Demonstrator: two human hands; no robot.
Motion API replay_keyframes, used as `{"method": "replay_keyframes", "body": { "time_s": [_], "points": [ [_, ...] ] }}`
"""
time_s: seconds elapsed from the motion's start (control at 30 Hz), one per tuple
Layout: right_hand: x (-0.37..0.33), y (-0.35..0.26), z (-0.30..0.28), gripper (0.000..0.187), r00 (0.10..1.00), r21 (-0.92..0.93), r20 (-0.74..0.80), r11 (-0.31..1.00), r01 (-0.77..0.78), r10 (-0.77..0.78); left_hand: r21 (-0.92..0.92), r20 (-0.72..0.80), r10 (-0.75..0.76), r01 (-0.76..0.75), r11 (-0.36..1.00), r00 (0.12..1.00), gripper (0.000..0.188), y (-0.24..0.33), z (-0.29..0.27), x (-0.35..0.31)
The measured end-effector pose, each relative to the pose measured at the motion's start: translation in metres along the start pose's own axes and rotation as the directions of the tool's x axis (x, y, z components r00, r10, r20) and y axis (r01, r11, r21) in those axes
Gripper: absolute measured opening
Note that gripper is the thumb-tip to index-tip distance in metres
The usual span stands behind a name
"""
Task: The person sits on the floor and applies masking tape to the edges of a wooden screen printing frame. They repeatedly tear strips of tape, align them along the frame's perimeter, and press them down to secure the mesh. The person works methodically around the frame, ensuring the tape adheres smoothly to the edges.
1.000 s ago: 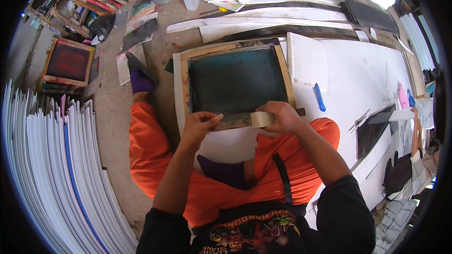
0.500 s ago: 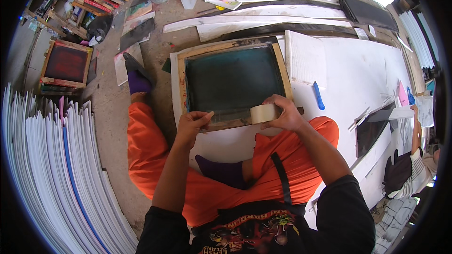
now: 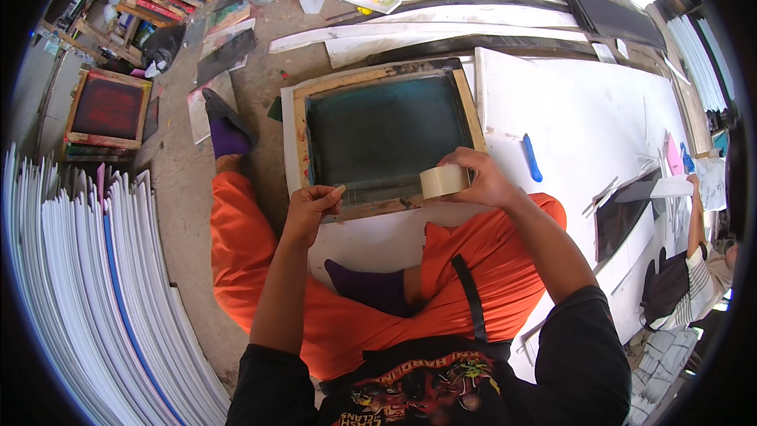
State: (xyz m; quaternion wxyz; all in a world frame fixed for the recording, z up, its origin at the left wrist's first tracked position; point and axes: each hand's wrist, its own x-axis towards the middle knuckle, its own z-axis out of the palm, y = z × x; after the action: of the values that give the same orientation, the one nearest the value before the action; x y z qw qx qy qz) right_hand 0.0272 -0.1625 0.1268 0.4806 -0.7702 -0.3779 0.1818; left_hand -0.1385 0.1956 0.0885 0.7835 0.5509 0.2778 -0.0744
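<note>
A roll of clear tape (image 3: 443, 182) is gripped in my right hand (image 3: 487, 180), with thumb and fingers closed on its sides. My left hand (image 3: 310, 207) pinches the loose end of the tape, and a see-through strip (image 3: 378, 191) stretches between the two hands. Below the strip lies a silk-screen frame (image 3: 298, 122) of wood with dark green mesh (image 3: 386, 130) in it. Both hands are over its near edge. Whether the strip touches the frame, I cannot tell.
Under the frame spreads a white sheet (image 3: 583, 118), with a blue cutter knife (image 3: 532, 159) on it. Upright white sheets (image 3: 87, 284) stand at the left, near a red-meshed screen (image 3: 108, 109). Another person (image 3: 686, 284) sits at the far right.
My left hand has moved a little to the left, away from the roll, so the strip between my hands is longer. My right hand has raised the roll slightly.
</note>
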Motion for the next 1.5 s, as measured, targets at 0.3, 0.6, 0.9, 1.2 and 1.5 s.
{"method": "replay_keyframes", "body": {
  "time_s": [0.3,0.6,0.9,1.2,1.5],
  "points": [
    [0.007,0.001,-0.028,0.053,0.993,-0.450,0.002,0.887,0.107,-0.119,0.063,-0.094,0.065,-0.059,0.996,0.993,0.019,-0.001,-0.014,0.007],
    [0.014,-0.005,-0.054,0.055,0.970,-0.735,0.202,0.675,0.058,0.137,0.083,-0.095,0.088,-0.080,0.993,0.992,0.017,-0.003,-0.022,0.018],
    [-0.002,0.027,-0.079,0.065,0.982,-0.633,0.120,0.773,-0.038,0.146,0.101,-0.100,0.106,-0.096,0.990,0.989,0.020,-0.005,-0.040,0.022],
    [-0.019,0.043,-0.091,0.064,0.998,-0.515,-0.055,0.856,-0.047,0.022,0.089,-0.116,0.099,-0.089,0.992,0.988,0.018,-0.009,-0.045,0.028],
    [-0.024,0.039,-0.096,0.062,0.996,-0.637,0.006,0.769,-0.065,0.089,0.112,-0.123,0.125,-0.111,0.987,0.984,0.019,-0.016,-0.053,0.031]
  ]
}}
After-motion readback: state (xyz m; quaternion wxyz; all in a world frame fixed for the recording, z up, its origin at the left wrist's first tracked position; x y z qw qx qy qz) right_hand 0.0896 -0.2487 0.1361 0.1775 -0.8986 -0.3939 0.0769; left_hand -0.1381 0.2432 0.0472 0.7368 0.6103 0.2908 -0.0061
